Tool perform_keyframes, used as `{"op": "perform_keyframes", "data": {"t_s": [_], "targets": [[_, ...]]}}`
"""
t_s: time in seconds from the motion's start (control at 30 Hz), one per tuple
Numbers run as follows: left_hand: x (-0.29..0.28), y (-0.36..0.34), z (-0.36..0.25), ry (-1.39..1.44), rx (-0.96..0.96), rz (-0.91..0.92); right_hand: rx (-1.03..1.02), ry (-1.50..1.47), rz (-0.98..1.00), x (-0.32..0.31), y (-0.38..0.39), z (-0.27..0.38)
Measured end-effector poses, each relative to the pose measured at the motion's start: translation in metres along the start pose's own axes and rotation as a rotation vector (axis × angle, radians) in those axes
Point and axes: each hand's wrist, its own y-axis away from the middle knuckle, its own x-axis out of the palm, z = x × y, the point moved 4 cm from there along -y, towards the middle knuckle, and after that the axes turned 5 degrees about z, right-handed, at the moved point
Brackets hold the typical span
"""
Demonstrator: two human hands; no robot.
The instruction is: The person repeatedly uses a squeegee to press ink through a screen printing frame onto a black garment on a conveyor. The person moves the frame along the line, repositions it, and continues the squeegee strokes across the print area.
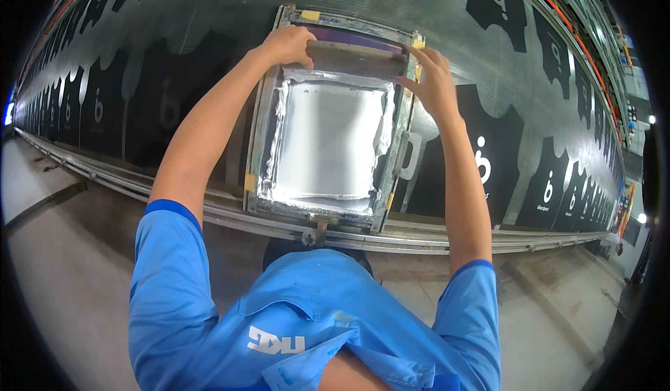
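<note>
Both hands gripped a squeegee (357,50) at the far end of a metal-framed printing screen (328,140), which lay at about twelve o'clock from the person on a long printing table (551,63). The left hand (287,44) was clenched over the squeegee's left end, fingers curled down on its top edge; the right hand (434,84) grasped the right end, fingers spread against the blade and the frame's rail. White ink (328,143) covered the mesh inside the frame, heaped along its left and right edges. The frame's near edge sat against a metal guide rail (419,241) running from nine o'clock to three o'clock along the table's front. A pale handle (410,155) stuck out from the frame's right side. Black garment pieces (520,157) with small white round marks lay in a row across the table in both directions. Bare concrete floor (63,265) lay open at seven and five o'clock beside the blue shirt (307,321).
</note>
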Motion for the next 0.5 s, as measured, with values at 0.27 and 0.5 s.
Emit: {"op": "perform_keyframes", "data": {"t_s": [0.27,0.5], "targets": [[0.010,-0.012,0.001,-0.037,0.029,-0.023,0.202,-0.048,0.413,0.068,-0.051,-0.018],[0.041,0.035,-0.018,-0.013,0.031,-0.084,0.246,-0.060,0.418,0.073,0.000,-0.002]]}}
